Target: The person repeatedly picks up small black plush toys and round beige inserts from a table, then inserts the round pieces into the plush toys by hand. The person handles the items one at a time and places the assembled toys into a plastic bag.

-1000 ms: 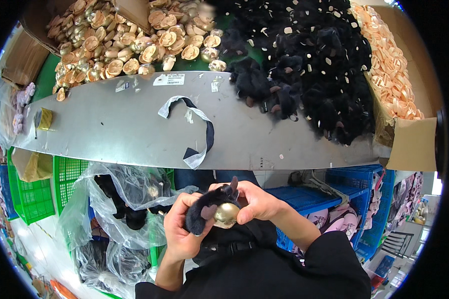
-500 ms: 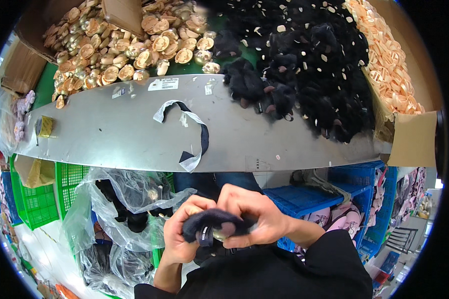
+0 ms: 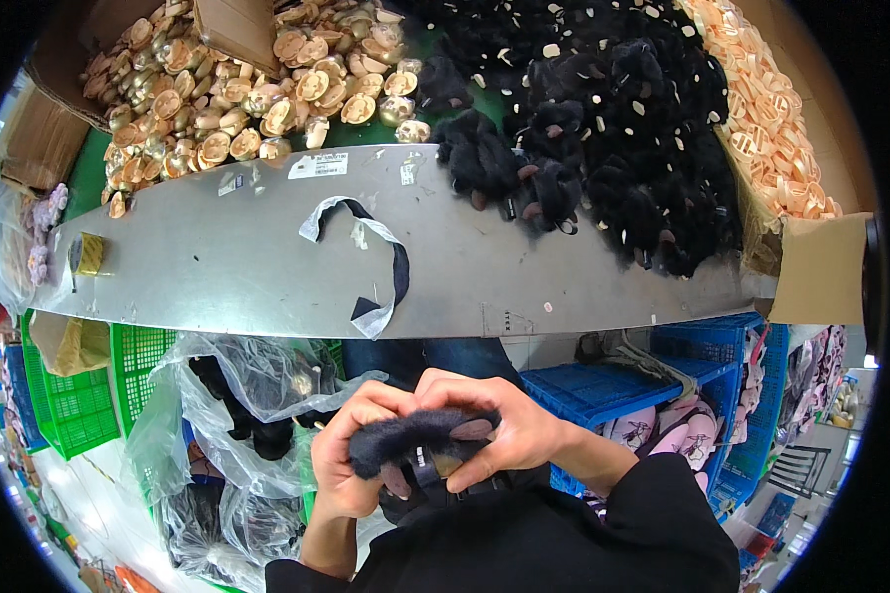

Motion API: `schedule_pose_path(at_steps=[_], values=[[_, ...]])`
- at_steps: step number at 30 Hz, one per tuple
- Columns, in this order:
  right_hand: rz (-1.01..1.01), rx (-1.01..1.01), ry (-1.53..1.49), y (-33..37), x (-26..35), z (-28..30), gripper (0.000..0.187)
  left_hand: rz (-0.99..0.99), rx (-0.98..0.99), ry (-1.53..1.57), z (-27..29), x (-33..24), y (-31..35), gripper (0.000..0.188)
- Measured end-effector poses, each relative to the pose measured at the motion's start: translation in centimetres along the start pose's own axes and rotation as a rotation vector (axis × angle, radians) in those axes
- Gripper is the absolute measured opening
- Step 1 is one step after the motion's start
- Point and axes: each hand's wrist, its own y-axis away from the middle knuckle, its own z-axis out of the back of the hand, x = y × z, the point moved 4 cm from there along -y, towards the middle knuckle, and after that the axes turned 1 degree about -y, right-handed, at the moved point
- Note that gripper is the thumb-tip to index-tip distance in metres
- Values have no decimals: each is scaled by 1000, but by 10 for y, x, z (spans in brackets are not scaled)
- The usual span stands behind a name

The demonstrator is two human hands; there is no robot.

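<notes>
Plush piece [image 3: 391, 445]: turned since 1 s ago, now drawn out sideways between the 2 hands, low in front of the body; its gold insert [image 3: 447, 465], broadly visible then, shows only as a sliver by the right thumb.
Left hand [image 3: 344, 457]: fingers curled, closed on the plush piece's left end.
Right hand [image 3: 517, 427]: curled round the other end, thumb underneath, close to the gold insert.
Ears: 2 brown ears [image 3: 475, 430], 1 beside the right fingers, 1 hanging lower left.
Cardboard box, right [image 3: 821, 272]: piled with peach plastic pieces [image 3: 773, 124].
Cardboard box, upper left [image 3: 57, 69]: beside a heap of gold and peach half shells [image 3: 218, 117] spread over a green surface.
Clear bag [image 3: 208, 430]: open, black plush pieces [image 3: 270, 438] inside.
Green crate [image 3: 74, 400]: tan wrapping [image 3: 74, 341] at its top.
Blue crates [image 3: 588, 395]: pink printed pieces [image 3: 667, 430] within and beside them.
Grey table [image 3: 218, 247]: a dark strip [image 3: 401, 272] with pale backing and a yellow roll [image 3: 90, 254]; black plush heap [image 3: 643, 158] along the far right.
</notes>
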Motion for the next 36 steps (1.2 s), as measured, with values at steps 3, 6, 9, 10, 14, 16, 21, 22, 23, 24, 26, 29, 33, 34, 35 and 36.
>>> schedule_pose_path(at_steps=[3, 6, 9, 10, 14, 16, 21, 22, 23, 24, 26, 29, 33, 34, 35, 36], values=[[116, 7, 166, 0, 7, -5, 51, -41, 42, -24, 3, 4, 1, 21], [288, -86, 452, 3, 25, -17, 47, -32, -3, 36, 0, 3, -1, 20], [559, -150, 633, 8, 28, -28, 32, -31, -29, 92, -5, -3, 2, 12], [639, -119, 713, 9, 30, -28, 29, -45, -24, 45, -6, -8, 3, 13], [702, -42, 734, 15, 31, -30, 27, -112, 109, -77, -6, -15, 3, 18], [729, -5, 734, 16, 28, -33, 20, -149, 211, -120, -4, -17, 1, 21], [778, 43, 747, 27, 26, -38, 15, -176, 408, -205, 1, -17, 2, 26], [780, 56, 731, 29, 25, -39, 15, -166, 432, -171, 0, -16, 4, 27], [805, 49, 728, 29, 24, -40, 16, -191, 416, -178, 0, -16, 6, 27], [823, 32, 720, 28, 25, -39, 14, -203, 358, -201, -1, -16, 7, 27], [860, 2, 705, 24, 31, -36, 17, -228, 240, -247, -6, -17, 10, 27], [891, -30, 625, 21, 38, -37, 9, -346, 129, -285, -14, -24, 12, 28], [909, -69, 606, 16, 41, -35, 5, -493, 57, -285, -13, -22, 10, 30], [921, -97, 622, 16, 40, -35, 4, -520, 61, -295, -12, -23, 10, 31], [933, -124, 639, 16, 38, -34, 6, -534, 51, -328, -12, -23, 10, 32], [941, -153, 653, 16, 36, -34, 9, -545, 38, -361, -12, -23, 12, 33]])
